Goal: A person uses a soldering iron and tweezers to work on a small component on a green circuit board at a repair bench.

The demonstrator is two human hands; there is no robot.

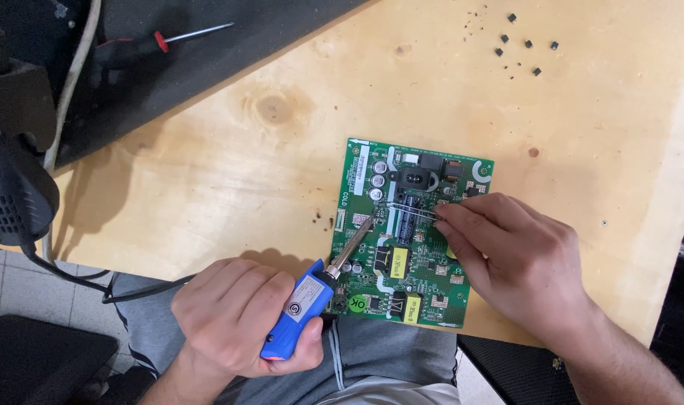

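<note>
A green circuit board (409,232) dotted with yellow-labelled parts and silver-topped capacitors is seen on a pale wooden table (282,150). A blue-handled soldering iron (301,311) is gripped, and a red-and-black screwdriver (158,41) is laid on a black mat (229,52). Small black components (526,43) are scattered on the wood.

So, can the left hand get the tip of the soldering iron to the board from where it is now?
Probably yes. The left hand holds the blue soldering iron with its tip already over the green circuit board, and nothing lies between them. The right hand holds tweezers further right.
</note>
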